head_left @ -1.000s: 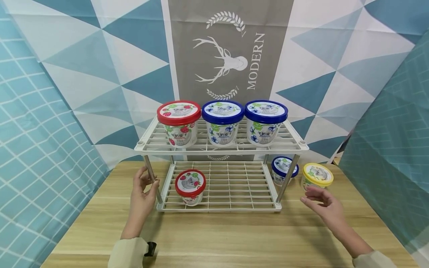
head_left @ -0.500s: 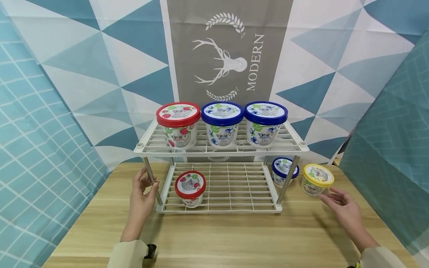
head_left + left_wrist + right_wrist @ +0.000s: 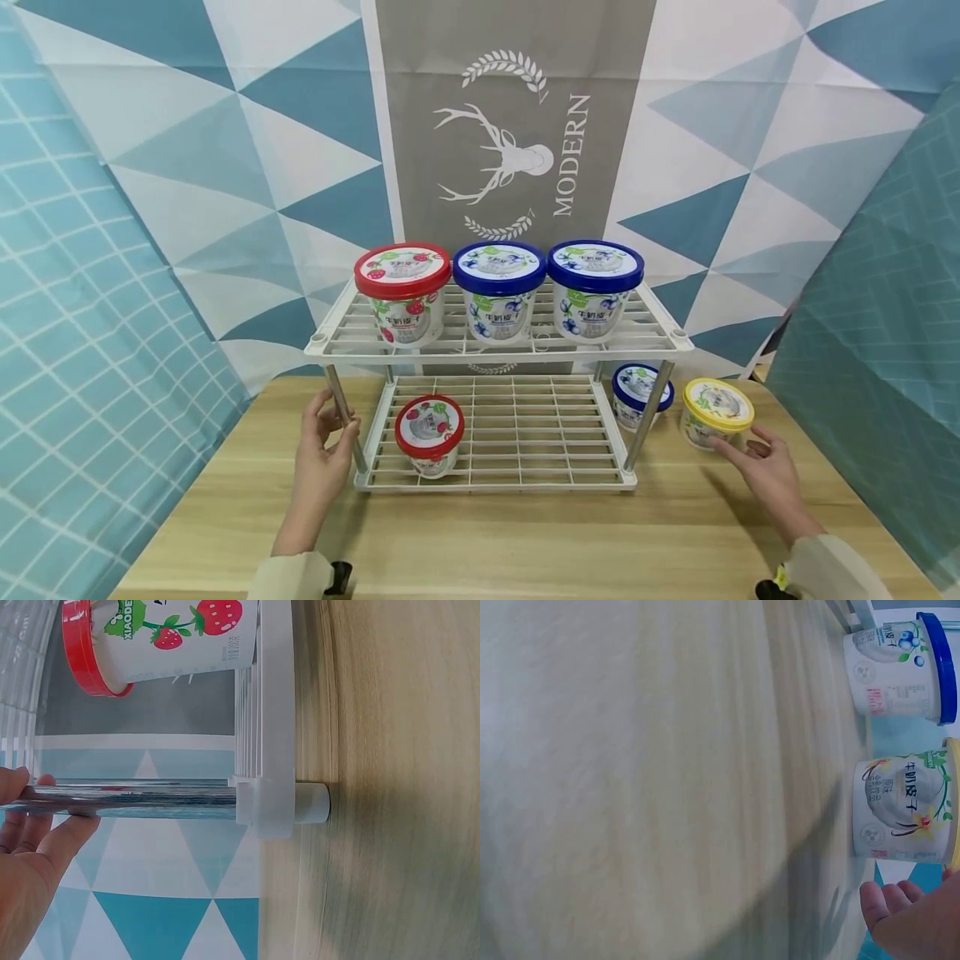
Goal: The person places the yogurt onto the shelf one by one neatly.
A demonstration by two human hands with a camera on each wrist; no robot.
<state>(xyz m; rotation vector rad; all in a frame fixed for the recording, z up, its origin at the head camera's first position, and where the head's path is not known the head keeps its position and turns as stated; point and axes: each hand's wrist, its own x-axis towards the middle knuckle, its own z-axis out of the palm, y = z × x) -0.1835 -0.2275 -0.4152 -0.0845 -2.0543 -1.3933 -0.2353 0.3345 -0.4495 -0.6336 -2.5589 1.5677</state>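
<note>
My left hand [image 3: 322,450] holds the front left metal post [image 3: 135,798] of a two-tier white rack [image 3: 495,358], thumb and fingers about it in the left wrist view. On the right, my right hand [image 3: 768,471] is beside a yellow-lidded tub [image 3: 717,408] on the table. Its thumb lies near the front of the tub and its loosely bent fingers near the right side; whether they touch it I cannot tell. In the right wrist view these fingers [image 3: 889,900] sit just off the wall of the tub with vanilla flowers [image 3: 904,810].
A blue-lidded tub [image 3: 639,392] stands behind the rack's right post. On the top shelf are a red-lidded tub [image 3: 403,292] and two blue-lidded tubs [image 3: 500,292]. A smaller red-lidded tub [image 3: 430,433] stands on the lower shelf's left. Patterned cloth [image 3: 315,150] hangs behind.
My right hand has moved right, from in front of the yellow-lidded tub to its right side. The left hand keeps its hold on the post. The head view has tilted slightly.
</note>
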